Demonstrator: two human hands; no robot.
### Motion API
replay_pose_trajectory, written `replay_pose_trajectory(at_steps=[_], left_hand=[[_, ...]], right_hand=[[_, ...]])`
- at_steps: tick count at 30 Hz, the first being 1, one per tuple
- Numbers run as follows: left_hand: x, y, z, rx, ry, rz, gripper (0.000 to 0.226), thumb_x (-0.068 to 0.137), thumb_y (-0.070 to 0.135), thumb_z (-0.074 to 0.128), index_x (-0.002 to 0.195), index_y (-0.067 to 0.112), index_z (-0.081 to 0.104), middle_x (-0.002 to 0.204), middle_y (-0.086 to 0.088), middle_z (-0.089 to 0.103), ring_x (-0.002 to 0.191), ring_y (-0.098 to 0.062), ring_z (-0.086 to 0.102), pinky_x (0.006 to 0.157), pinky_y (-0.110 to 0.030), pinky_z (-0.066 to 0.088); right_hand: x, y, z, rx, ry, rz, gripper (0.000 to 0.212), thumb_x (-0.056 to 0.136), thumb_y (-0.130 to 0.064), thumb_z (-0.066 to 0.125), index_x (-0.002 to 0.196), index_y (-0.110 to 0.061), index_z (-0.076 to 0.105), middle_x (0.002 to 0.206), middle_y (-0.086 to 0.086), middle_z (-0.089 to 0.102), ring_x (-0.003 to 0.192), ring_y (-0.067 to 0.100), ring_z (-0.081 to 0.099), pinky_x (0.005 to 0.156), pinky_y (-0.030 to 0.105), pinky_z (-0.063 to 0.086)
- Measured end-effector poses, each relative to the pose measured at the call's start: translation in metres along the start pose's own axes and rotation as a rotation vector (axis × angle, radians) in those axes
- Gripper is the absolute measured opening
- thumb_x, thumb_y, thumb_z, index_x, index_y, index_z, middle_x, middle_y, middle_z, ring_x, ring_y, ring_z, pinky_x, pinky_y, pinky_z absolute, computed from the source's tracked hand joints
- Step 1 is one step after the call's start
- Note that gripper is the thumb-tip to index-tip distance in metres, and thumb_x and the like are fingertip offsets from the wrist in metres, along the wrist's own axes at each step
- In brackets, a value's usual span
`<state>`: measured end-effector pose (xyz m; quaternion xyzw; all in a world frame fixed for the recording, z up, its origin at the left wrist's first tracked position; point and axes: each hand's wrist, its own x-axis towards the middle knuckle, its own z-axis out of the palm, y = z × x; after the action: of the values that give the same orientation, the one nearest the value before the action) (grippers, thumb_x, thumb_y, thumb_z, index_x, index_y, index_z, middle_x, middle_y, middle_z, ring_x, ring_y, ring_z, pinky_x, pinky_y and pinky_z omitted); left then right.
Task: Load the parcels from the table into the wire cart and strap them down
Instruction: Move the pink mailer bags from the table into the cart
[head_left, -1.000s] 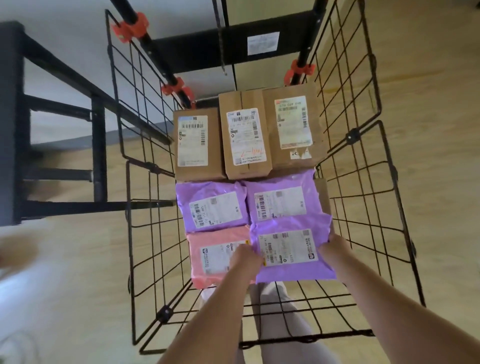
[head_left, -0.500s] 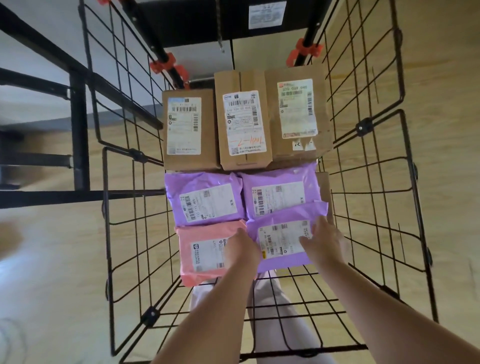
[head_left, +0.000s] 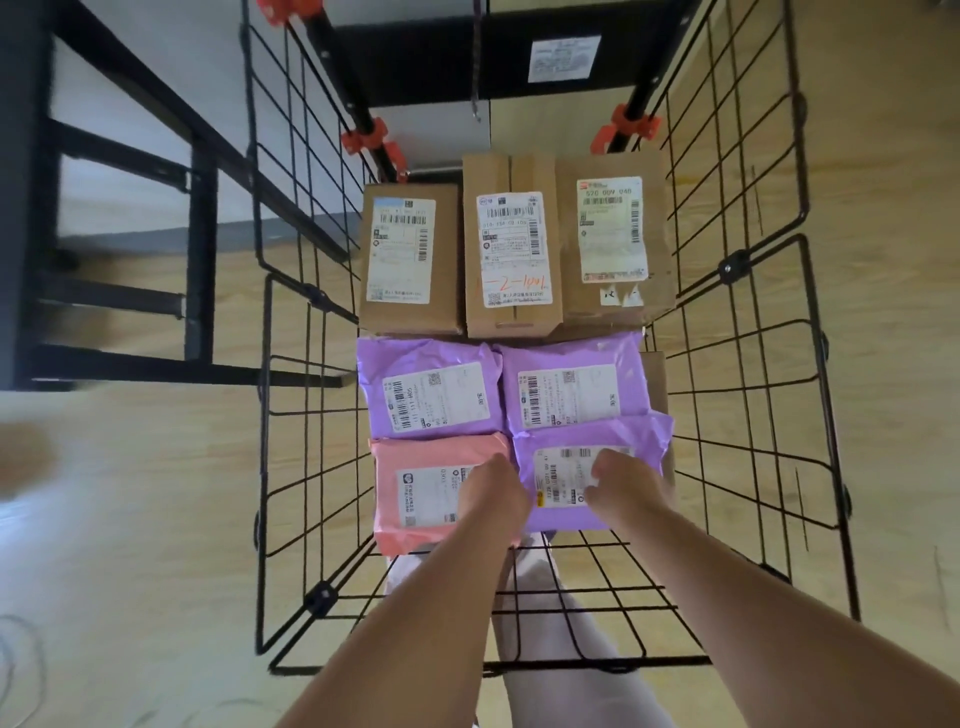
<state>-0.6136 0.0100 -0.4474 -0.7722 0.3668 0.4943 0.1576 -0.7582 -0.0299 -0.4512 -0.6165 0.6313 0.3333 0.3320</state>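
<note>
The black wire cart (head_left: 810, 364) fills the view from above. Three brown cardboard boxes (head_left: 511, 244) stand in a row at its far end. In front of them lie two purple parcels (head_left: 431, 389) side by side. Nearest me are a pink parcel (head_left: 415, 483) on the left and another purple parcel (head_left: 641, 441) on the right. My left hand (head_left: 493, 493) is curled at the seam between the pink parcel and the near purple one, at the purple one's left edge. My right hand (head_left: 623, 483) lies on that purple parcel's label with its fingers curled.
A black table frame (head_left: 197, 208) stands left of the cart on the wooden floor. Orange clamps (head_left: 371, 135) sit on the cart's black handle posts. A thin strap with a hook (head_left: 475, 104) hangs at the far end. My legs (head_left: 545, 623) show beneath the cart's near wire wall.
My right hand slid from the near purple parcel's right edge onto its label. The parcel settled lower beside the pink one. The view moved closer over the cart.
</note>
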Motion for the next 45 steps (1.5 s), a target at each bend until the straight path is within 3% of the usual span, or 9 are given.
replay_pose_trajectory(at_steps=[5,11,17,22,25,28,33,40,45], left_hand=[[-0.033,-0.004,-0.034,0.067,0.056,0.043,0.016,0.094,0.012,0.057,0.11,0.014,0.054,0.114,-0.007,0.065,0.105,-0.028,0.061,0.078,-0.034,0.048],[-0.076,-0.028,-0.064,0.212,0.18,0.068,0.033,0.093,0.011,0.058,0.125,0.013,0.053,0.115,-0.005,0.062,0.105,-0.023,0.061,0.083,-0.032,0.051],[-0.117,-0.066,-0.098,0.31,0.297,0.106,0.047,0.088,0.01,0.061,0.132,0.014,0.045,0.127,-0.007,0.05,0.119,-0.025,0.05,0.093,-0.037,0.048],[-0.154,-0.105,-0.134,0.261,0.445,0.184,0.048,0.087,0.006,0.059,0.132,0.016,0.047,0.13,-0.008,0.047,0.119,-0.026,0.05,0.088,-0.037,0.049],[-0.178,-0.14,-0.152,0.236,0.563,0.202,0.041,0.088,0.014,0.062,0.128,0.02,0.051,0.127,-0.005,0.051,0.117,-0.025,0.05,0.083,-0.036,0.047],[-0.198,-0.188,-0.163,0.198,0.606,0.2,0.045,0.091,0.012,0.056,0.135,0.015,0.046,0.134,-0.009,0.047,0.125,-0.028,0.046,0.093,-0.039,0.046],[-0.216,-0.283,-0.169,0.12,0.646,0.124,0.05,0.091,0.009,0.058,0.138,0.015,0.043,0.138,-0.008,0.046,0.126,-0.027,0.047,0.097,-0.039,0.049],[-0.231,-0.4,-0.159,0.027,0.644,0.061,0.048,0.091,0.009,0.057,0.137,0.014,0.043,0.133,-0.009,0.048,0.124,-0.028,0.048,0.095,-0.039,0.047],[-0.238,-0.476,-0.161,-0.017,0.64,-0.01,0.045,0.09,0.007,0.053,0.134,0.013,0.046,0.131,-0.009,0.05,0.124,-0.028,0.048,0.094,-0.039,0.048]], right_hand=[[-0.024,-0.015,-0.02,-0.113,0.018,-0.096,0.019,0.094,-0.02,0.049,0.113,-0.02,0.052,0.096,-0.005,0.058,0.09,0.017,0.059,0.057,0.026,0.043],[-0.063,-0.044,-0.043,-0.149,0.091,-0.192,0.014,0.093,-0.017,0.051,0.105,-0.023,0.053,0.09,-0.007,0.057,0.082,0.016,0.056,0.05,0.024,0.033],[-0.11,-0.087,-0.072,-0.229,0.255,-0.353,0.019,0.092,-0.014,0.049,0.109,-0.018,0.058,0.106,0.0,0.063,0.102,0.024,0.061,0.07,0.028,0.041],[-0.155,-0.139,-0.079,-0.289,0.355,-0.41,0.028,0.093,-0.019,0.049,0.12,-0.021,0.055,0.124,0.001,0.06,0.113,0.026,0.058,0.08,0.029,0.044],[-0.187,-0.177,-0.072,-0.335,0.41,-0.447,0.022,0.092,-0.02,0.051,0.112,-0.023,0.06,0.115,0.0,0.062,0.113,0.026,0.059,0.079,0.028,0.043],[-0.222,-0.214,-0.065,-0.362,0.478,-0.476,0.014,0.09,-0.016,0.051,0.077,-0.022,0.05,0.09,-0.001,0.059,0.096,0.026,0.061,0.067,0.028,0.038],[-0.266,-0.278,-0.033,-0.432,0.573,-0.567,0.019,0.091,-0.015,0.048,0.105,-0.022,0.059,0.111,0.002,0.064,0.103,0.025,0.061,0.067,0.027,0.037],[-0.317,-0.364,0.038,-0.552,0.543,-0.683,0.006,0.093,-0.02,0.051,0.096,-0.025,0.052,0.109,0.003,0.062,0.103,0.025,0.059,0.069,0.028,0.036],[-0.34,-0.42,0.076,-0.526,0.536,-0.737,0.012,0.094,-0.02,0.05,0.101,-0.024,0.058,0.102,0.0,0.064,0.091,0.019,0.06,0.073,0.031,0.051]])
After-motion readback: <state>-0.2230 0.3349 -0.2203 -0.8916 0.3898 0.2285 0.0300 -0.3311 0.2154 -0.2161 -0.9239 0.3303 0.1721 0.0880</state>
